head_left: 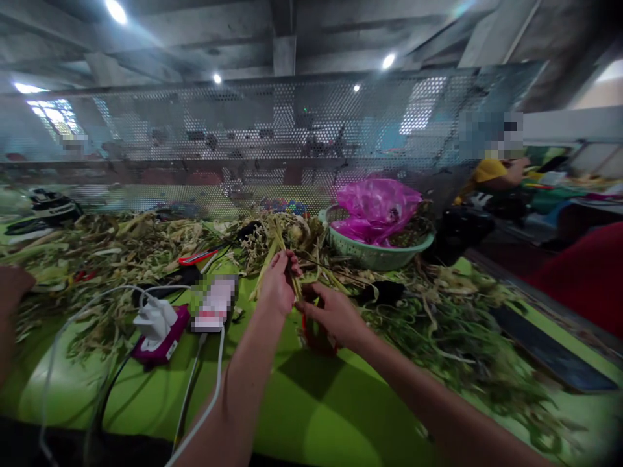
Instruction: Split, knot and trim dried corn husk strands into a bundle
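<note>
Just before the pale green plastic basket point(374, 256), the left hand point(278, 285) is pinching long yellow-green plant stalks point(276, 250). The right hand point(335, 314) is grasping a red-handled cutting tool point(316, 338). With the hands so close together, its blade could be nicking the left fingers.

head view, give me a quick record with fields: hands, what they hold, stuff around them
left hand: closed on a bundle of plant stalks
right hand: fingers curled at the lower end of the bundle; red object beneath it, too blurred to name
table: bright green top, strewn with plant scraps
basket: pale green, behind the hands, holds a pink bag
left of hands: white plug on a purple power strip
backdrop: perforated screen
others: person in yellow, far right
</note>
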### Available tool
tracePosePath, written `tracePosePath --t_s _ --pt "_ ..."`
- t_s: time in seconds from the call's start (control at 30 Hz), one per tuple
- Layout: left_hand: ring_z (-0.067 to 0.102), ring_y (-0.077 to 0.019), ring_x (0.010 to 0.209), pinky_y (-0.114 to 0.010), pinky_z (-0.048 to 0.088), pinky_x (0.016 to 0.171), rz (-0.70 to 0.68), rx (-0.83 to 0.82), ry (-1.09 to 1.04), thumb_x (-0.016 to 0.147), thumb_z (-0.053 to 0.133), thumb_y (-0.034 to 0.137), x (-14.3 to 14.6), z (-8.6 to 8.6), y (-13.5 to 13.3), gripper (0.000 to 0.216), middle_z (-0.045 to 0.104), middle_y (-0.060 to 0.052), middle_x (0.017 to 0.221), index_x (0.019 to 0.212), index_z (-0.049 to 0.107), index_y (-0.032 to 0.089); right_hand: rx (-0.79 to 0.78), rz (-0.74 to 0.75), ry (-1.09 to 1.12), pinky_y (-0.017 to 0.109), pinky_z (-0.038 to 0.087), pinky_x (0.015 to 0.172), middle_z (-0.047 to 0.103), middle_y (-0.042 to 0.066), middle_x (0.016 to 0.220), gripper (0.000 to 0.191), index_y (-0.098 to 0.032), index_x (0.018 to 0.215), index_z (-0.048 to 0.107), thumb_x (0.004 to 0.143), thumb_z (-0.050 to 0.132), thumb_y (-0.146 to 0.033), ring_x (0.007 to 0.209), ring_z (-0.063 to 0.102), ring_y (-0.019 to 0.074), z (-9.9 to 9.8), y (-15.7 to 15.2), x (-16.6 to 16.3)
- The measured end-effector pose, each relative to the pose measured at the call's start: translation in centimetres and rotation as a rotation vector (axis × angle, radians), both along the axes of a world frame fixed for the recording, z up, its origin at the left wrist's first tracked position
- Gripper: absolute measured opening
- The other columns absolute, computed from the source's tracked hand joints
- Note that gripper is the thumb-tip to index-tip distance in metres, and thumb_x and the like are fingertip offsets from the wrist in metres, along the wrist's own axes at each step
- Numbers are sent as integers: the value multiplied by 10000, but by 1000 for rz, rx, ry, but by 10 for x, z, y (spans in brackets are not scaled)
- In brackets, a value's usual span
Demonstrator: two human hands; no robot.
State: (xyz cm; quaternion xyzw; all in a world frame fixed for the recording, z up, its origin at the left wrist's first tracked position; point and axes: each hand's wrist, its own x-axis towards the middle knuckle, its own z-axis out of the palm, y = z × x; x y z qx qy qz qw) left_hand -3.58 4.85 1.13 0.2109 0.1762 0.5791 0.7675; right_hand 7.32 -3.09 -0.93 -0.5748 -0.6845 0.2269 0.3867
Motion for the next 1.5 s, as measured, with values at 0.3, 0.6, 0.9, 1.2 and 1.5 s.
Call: tracePosePath --t_s 0.3,0.6,0.9,1.2,1.5 --pt "440 -45 515 -164 368 496 -60 -19 15 836 523 172 0 -3 2 88 511 2 670 774 565 126 -32 -96 -65 234 311 550 561 -27 654 142 -188 755 568 798 553 -322 608 474 130 -6 2 -2" --pt "406 -44 526 -176 365 505 -46 -48 15 878 493 220 -3 1 2 122 484 -3 689 793 536 144 -94 -103 -211 238 236 510 518 -37 617 212 -198 686 482 726 642 -332 553 409 113 -3 -3 -8" --pt "392 -35 499 -162 337 481 -60 -38 -13 863 506 178 -1 0 1 102 485 6 660 778 530 128 -96 -64 -229 242 242 512 540 -31 622 197 -199 704 513 727 660 -328 552 440 118 -3 -5 -8" --pt "397 -34 481 -173 285 454 -123 144 258 703 702 301 0 -9 0 203 521 22 610 729 609 123 139 -140 74 285 438 644 634 48 976 214 -223 972 590 791 586 -338 707 562 159 24 0 12" --pt "371 -26 460 -157 262 423 -170 217 246 701 702 256 -7 -6 1 176 477 20 587 709 628 97 -155 -40 133 243 388 520 587 -21 612 249 -170 841 669 688 659 -366 549 503 128 37 10 63"
